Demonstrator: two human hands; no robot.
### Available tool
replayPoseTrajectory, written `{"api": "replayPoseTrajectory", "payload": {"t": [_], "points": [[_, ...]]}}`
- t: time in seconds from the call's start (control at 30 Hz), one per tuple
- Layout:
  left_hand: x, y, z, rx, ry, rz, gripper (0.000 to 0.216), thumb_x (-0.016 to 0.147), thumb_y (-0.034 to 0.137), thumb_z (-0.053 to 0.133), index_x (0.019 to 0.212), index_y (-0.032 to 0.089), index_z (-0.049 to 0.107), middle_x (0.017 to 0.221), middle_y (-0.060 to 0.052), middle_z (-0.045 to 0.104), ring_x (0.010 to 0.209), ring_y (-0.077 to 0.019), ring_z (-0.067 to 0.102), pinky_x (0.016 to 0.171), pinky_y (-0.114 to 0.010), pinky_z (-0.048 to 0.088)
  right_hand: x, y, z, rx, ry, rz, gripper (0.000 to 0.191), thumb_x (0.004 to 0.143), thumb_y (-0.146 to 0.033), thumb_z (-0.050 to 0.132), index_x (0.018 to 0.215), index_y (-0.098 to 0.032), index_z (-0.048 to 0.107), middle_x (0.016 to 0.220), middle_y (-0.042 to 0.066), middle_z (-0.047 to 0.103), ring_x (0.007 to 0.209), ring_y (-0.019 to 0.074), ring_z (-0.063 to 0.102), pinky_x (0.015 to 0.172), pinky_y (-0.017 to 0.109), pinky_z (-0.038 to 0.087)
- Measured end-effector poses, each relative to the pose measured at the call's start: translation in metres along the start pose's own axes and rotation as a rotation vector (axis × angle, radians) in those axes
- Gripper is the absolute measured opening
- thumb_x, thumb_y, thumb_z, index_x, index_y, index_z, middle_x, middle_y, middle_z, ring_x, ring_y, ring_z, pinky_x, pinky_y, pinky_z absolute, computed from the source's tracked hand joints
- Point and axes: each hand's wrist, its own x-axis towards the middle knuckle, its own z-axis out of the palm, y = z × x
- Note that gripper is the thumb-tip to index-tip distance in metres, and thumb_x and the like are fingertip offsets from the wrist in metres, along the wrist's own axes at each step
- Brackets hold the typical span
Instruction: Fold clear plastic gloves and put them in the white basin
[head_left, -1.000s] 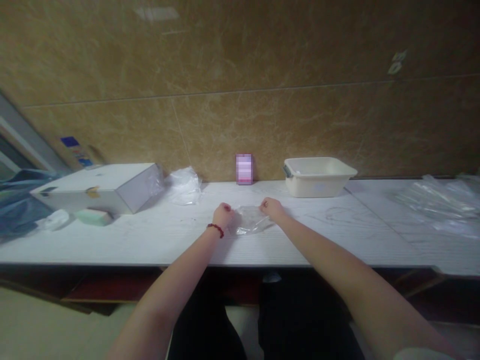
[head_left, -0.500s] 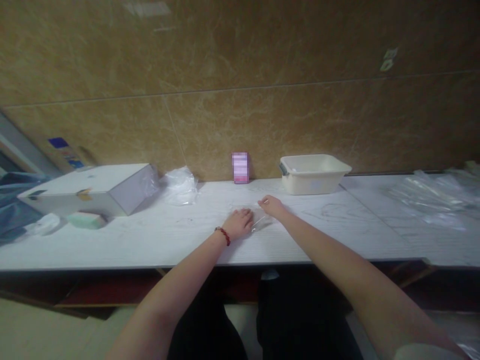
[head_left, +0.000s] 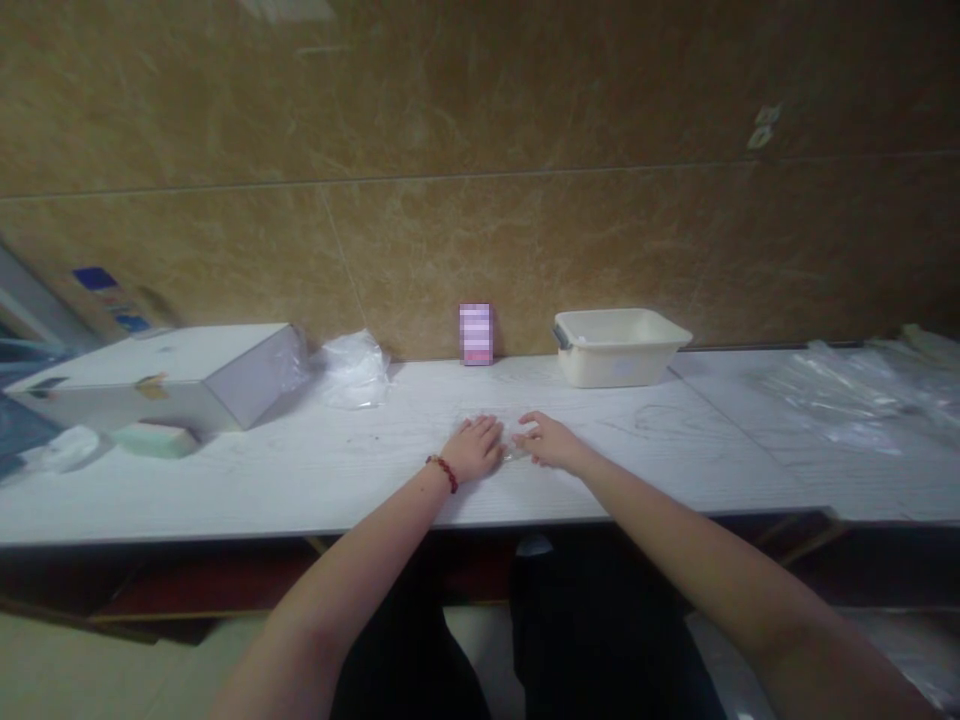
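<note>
Clear plastic bag (head_left: 513, 453), 1 — laid flat on the tabletop, partly covered by the left fingers; a strip of it is seen between the 2 hands.

Left hand (head_left: 474, 450), 1 — placed palm down on the bag, fingers extended and slightly spread; nothing is grasped. A bracelet of red beads (head_left: 442, 473) is worn on the wrist behind these fingers.

Right hand (head_left: 551, 443), 1. Forefinger and lower fingers are parted and half curled, with a gap between them, beside the bag's right side; whether the film is pinched by the lower fingertips cannot be told.

Purple-edged panel (head_left: 476, 334), 1, pixelated, stood upright against the wall (head_left: 562, 240), straight beyond the left fingers.

Cream tub (head_left: 619, 362), 1, grey handle seen at its left end, set beyond the right fingers and to their right.

Heap of clear plastic (head_left: 840, 390), spread well to the right of the right fingers.

White plastic bundle (head_left: 352, 370), 1, crumpled, placed to the left of the left fingers and farther back.

White box (head_left: 247, 390), 1, farther left of those fingers; a pale green block (head_left: 155, 440) is set before it.

White tabletop (head_left: 300, 480), 1, extended beneath all the fingers.
</note>
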Motion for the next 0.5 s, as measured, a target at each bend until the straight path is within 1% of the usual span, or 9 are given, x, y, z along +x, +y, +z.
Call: {"api": "replayPoseTrajectory", "payload": {"t": [0.1,0.27,0.33,0.4,0.43,0.5], "points": [[-0.001,0.000,0.001,0.000,0.011,-0.005,0.053,0.080,0.047,0.019,0.122,0.016,0.032,0.129,-0.010,0.030,0.118,-0.0218,0.024,0.095,-0.040,0.018,0.001,0.004,0.003,-0.121,0.036,0.014,0.033,0.068,-0.029,0.054,0.097,-0.019,0.042,0.055,-0.005,0.053,0.037,0.0045,0.044,0.036,0.015,0.031],[-0.003,0.000,0.000,-0.014,0.012,0.003,0.062,0.076,0.056,0.018,0.123,0.017,0.029,0.130,-0.009,0.028,0.119,-0.0233,0.022,0.095,-0.040,0.016,0.000,0.004,0.000,-0.274,0.040,0.070,0.032,0.066,-0.025,0.056,0.095,-0.018,0.046,0.044,-0.006,0.048,0.038,0.0071,0.044,0.040,0.017,0.031],[-0.004,0.001,-0.001,-0.022,0.004,0.006,0.063,0.075,0.058,0.019,0.124,0.018,0.028,0.130,-0.009,0.027,0.119,-0.0238,0.021,0.095,-0.041,0.016,0.003,0.003,-0.004,-0.320,0.015,0.084,0.032,0.063,-0.024,0.058,0.093,-0.018,0.048,0.044,-0.006,0.049,0.040,0.0078,0.045,0.043,0.018,0.032],[-0.004,0.001,-0.002,-0.026,-0.004,0.005,0.064,0.074,0.059,0.019,0.124,0.020,0.028,0.130,-0.009,0.027,0.119,-0.0243,0.021,0.095,-0.041,0.015,0.009,0.003,-0.009,-0.311,0.004,0.113,0.031,0.062,-0.023,0.059,0.091,-0.018,0.049,0.046,-0.005,0.051,0.041,0.0085,0.045,0.045,0.020,0.033],[-0.004,0.001,-0.002,-0.027,-0.007,0.004,0.063,0.074,0.059,0.020,0.124,0.020,0.028,0.130,-0.009,0.027,0.119,-0.0245,0.020,0.095,-0.042,0.015,0.012,0.003,-0.011,-0.276,0.021,0.125,0.031,0.062,-0.024,0.059,0.090,-0.018,0.049,0.049,-0.004,0.052,0.043,0.0088,0.046,0.046,0.020,0.034],[-0.004,0.002,-0.004,-0.024,-0.008,0.007,0.063,0.074,0.059,0.020,0.124,0.021,0.028,0.130,-0.009,0.026,0.119,-0.0251,0.020,0.094,-0.042,0.015,0.021,0.003,-0.014,-0.151,0.095,0.145,0.030,0.064,-0.028,0.057,0.090,-0.018,0.049,0.056,-0.001,0.055,0.048,0.0098,0.049,0.049,0.021,0.037]]}}
